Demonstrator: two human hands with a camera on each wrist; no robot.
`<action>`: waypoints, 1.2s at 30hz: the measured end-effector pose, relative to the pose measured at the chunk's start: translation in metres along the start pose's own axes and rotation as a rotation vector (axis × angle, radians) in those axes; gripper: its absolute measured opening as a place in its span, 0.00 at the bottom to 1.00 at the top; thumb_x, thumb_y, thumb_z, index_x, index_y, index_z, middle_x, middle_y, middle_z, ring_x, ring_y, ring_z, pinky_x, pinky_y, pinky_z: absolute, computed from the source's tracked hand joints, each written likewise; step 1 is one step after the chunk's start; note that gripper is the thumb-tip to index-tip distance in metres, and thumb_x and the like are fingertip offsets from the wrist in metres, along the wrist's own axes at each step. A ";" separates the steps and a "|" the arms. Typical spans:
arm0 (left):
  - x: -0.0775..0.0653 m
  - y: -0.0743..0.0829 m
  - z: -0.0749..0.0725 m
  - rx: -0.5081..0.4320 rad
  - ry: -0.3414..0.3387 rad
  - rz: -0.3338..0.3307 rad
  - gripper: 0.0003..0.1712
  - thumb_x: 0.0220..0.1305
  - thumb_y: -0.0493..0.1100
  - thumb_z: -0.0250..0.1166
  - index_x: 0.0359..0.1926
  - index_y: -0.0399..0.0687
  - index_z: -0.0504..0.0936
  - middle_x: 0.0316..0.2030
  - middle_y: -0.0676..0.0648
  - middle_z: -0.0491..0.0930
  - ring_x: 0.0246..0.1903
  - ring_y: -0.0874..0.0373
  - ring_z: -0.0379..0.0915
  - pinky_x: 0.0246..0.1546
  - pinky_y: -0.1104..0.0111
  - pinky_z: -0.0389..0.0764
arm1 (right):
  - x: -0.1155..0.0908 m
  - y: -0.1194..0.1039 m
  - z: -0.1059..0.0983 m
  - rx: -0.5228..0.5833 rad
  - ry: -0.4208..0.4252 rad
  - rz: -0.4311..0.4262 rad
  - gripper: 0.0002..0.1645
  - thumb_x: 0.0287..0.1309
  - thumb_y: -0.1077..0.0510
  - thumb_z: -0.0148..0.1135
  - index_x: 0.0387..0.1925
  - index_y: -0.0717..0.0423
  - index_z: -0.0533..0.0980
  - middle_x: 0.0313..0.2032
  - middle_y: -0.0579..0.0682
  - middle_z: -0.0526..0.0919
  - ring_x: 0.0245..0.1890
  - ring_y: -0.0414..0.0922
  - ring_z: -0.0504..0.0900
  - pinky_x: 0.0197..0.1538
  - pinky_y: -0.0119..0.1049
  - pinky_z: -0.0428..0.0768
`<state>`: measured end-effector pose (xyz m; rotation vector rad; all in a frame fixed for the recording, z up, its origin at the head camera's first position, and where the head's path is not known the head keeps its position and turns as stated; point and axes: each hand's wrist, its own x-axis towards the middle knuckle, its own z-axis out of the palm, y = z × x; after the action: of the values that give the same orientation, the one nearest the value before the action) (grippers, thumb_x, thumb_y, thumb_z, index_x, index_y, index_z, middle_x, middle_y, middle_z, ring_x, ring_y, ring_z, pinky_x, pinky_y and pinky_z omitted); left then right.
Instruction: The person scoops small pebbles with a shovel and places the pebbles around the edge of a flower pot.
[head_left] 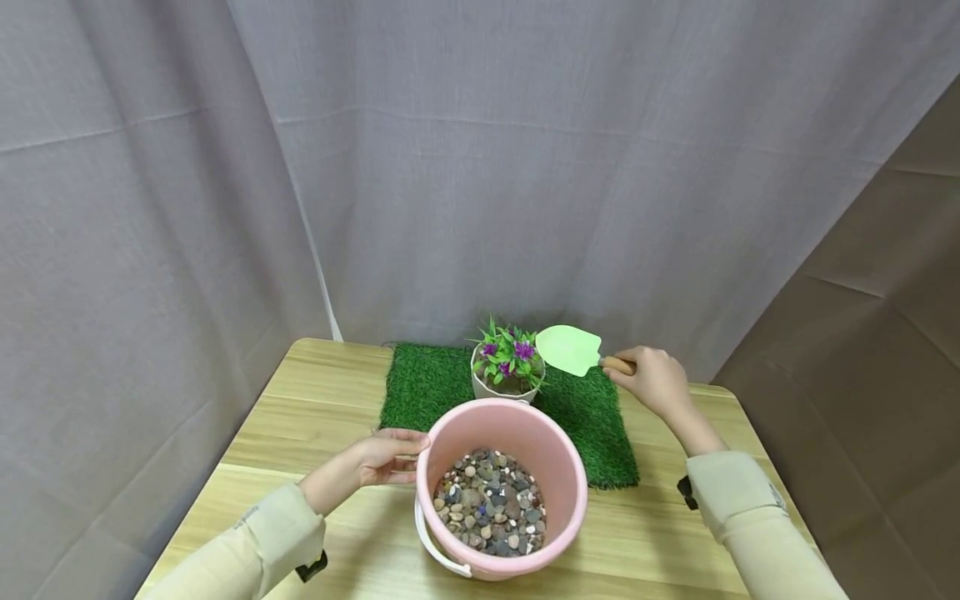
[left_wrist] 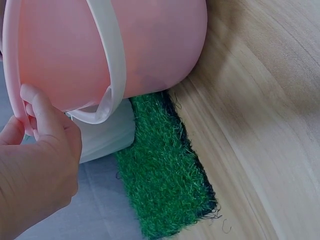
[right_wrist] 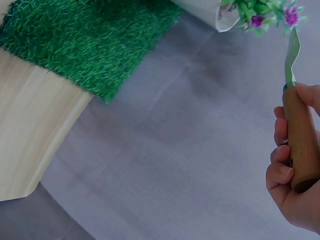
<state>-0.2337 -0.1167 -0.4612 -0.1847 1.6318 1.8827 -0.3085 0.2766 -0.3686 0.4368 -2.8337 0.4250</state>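
My left hand pinches the left rim of a pink bucket, thumb and fingers on either side of the edge in the left wrist view. Pebbles of mixed colours cover the bucket's bottom, and its white handle hangs down at the front left. Raised to the right, my right hand grips the wooden handle of a light green garden trowel. The trowel's blade points left, close by a white pot of purple flowers. In the right wrist view the blade shows edge-on.
A green artificial grass mat lies at the back of the wooden table, under the flower pot and partly behind the bucket. Grey curtains hang close behind the table and along its sides.
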 end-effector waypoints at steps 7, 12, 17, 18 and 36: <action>0.000 0.002 -0.001 0.016 0.002 -0.006 0.21 0.66 0.39 0.58 0.57 0.35 0.71 0.28 0.52 0.79 0.29 0.64 0.77 0.36 0.74 0.87 | -0.006 -0.011 -0.004 0.001 -0.026 -0.071 0.14 0.55 0.53 0.65 0.36 0.60 0.83 0.28 0.54 0.83 0.25 0.47 0.78 0.26 0.42 0.78; 0.000 0.002 -0.003 0.028 0.004 -0.009 0.20 0.65 0.39 0.58 0.56 0.35 0.72 0.28 0.52 0.79 0.29 0.64 0.77 0.38 0.72 0.87 | -0.010 -0.021 -0.006 -0.004 -0.044 -0.113 0.10 0.54 0.52 0.65 0.22 0.52 0.79 0.20 0.46 0.73 0.22 0.41 0.69 0.25 0.33 0.68; 0.001 0.003 -0.003 0.037 -0.002 -0.014 0.20 0.65 0.39 0.59 0.55 0.35 0.72 0.28 0.51 0.80 0.30 0.64 0.78 0.40 0.71 0.87 | -0.014 -0.031 -0.007 0.007 -0.065 -0.144 0.08 0.52 0.53 0.68 0.22 0.50 0.79 0.18 0.43 0.70 0.20 0.39 0.66 0.24 0.31 0.67; 0.001 0.003 -0.004 0.039 0.000 -0.014 0.20 0.65 0.39 0.59 0.55 0.35 0.72 0.28 0.51 0.80 0.30 0.63 0.78 0.40 0.71 0.87 | -0.015 -0.033 -0.007 0.011 -0.071 -0.154 0.08 0.52 0.54 0.68 0.22 0.50 0.79 0.18 0.42 0.70 0.20 0.38 0.66 0.24 0.31 0.67; 0.004 0.004 -0.003 0.035 0.035 -0.013 0.18 0.64 0.39 0.59 0.53 0.35 0.75 0.29 0.50 0.80 0.28 0.63 0.79 0.38 0.69 0.88 | -0.036 -0.061 0.017 0.025 -0.211 -0.345 0.06 0.48 0.55 0.70 0.29 0.53 0.84 0.23 0.42 0.81 0.21 0.31 0.71 0.23 0.22 0.74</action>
<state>-0.2398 -0.1184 -0.4602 -0.2138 1.6820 1.8490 -0.2588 0.2245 -0.3792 1.0104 -2.8673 0.3618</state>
